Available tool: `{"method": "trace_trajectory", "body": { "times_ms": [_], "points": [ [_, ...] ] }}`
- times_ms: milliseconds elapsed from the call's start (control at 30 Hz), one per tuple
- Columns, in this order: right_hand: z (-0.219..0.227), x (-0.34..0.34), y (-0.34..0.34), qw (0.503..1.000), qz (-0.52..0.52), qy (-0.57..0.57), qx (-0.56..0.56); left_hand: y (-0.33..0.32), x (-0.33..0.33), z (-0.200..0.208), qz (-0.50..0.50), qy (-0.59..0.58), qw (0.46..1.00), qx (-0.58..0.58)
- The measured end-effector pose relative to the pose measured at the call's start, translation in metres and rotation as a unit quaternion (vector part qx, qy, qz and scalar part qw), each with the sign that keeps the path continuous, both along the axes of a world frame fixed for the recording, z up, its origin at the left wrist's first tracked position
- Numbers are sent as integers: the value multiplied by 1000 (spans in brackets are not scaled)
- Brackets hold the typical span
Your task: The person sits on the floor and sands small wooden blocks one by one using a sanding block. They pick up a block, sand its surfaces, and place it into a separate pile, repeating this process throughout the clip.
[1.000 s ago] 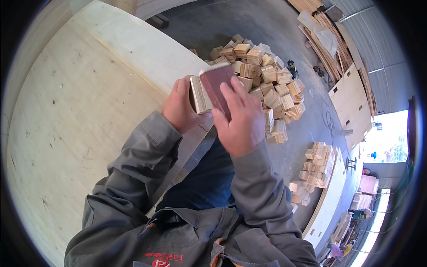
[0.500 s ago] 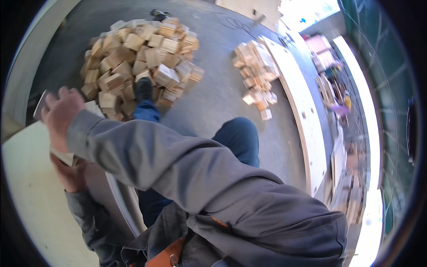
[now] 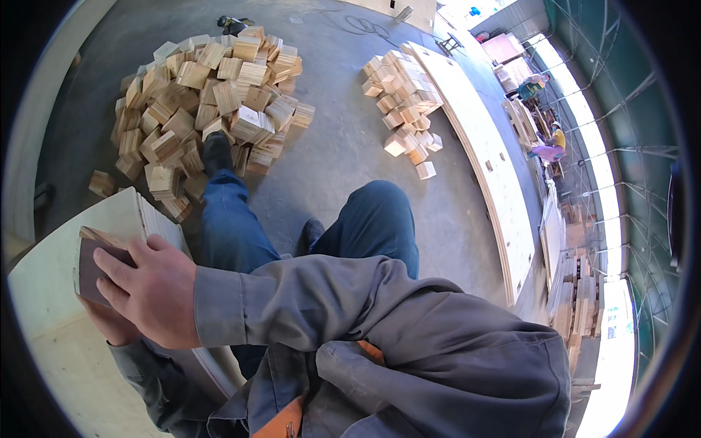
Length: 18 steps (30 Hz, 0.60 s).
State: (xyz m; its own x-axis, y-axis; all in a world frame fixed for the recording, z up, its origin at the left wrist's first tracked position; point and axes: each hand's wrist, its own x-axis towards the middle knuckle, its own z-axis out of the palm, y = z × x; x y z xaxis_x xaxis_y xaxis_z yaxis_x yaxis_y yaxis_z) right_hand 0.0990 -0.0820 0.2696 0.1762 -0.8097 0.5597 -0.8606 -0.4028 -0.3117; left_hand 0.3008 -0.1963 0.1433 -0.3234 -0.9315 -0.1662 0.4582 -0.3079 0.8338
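Observation:
My right hand is closed over a flat brown piece with a pale edge, which looks like a sheet of sandpaper. It lies against a small wooden block, of which only a strip of the top shows. Below, my left hand grips the block from underneath; its fingers are mostly hidden behind the brown piece and my right hand. Both hands are over pale plywood panels at my left, whose layered edges face my legs.
Ahead lies a large heap of wooden blocks, with my left shoe against it. A smaller group of blocks sits beside a long panel stack. Two people are at the far right, near stacked boards.
My right hand has come back toward me with the brown piece, from beyond the block to over it. The view has shifted, and more of the panel edges shows.

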Motion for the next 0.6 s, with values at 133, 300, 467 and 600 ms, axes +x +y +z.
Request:
{"method": "trace_trajectory", "body": {
  "times_ms": [133, 300, 467, 600],
  "points": [
    [0, 14, -56, 999, 5, 14, 51, -9, 21, -31, 67, -133, 982, -114],
    [39, 13, -115, 975, 13, 116, 189, -3, 4, -6, 70, -283, 921, -258],
    [5, 20, -90, 996, -17, 77, 35, -4, 9, -11, 83, -332, 886, -313],
    [5, 3, -28, 999, -16, 16, 28, -4, -3, -14, 6, 46, 996, -78]
  ]
}}
